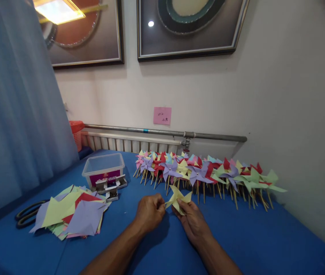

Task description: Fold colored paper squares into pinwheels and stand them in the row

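Observation:
A pale yellow paper pinwheel (175, 198) with folded blades is pinched at its centre by my right hand (192, 221), thumb on top. No stick shows on it. Just left of it, my left hand (150, 212) is closed, thumb and forefinger pressed together close to the tip of one blade. Whatever those fingers hold, if anything, is too small to make out. Both hands are above the blue table cover (93, 252). Beyond them stand rows of finished-looking pinwheels (198, 172) on thin wooden sticks, in purple, red, yellow, green, pink and blue.
On the left lies a pile of coloured paper sheets (85, 217) beside black-handled scissors (26, 215). Behind it are a clear plastic tub (103, 162) and small open boxes (111, 194) of pins. A blue curtain (21, 95) hangs left; a pipe (162, 132) runs along the wall.

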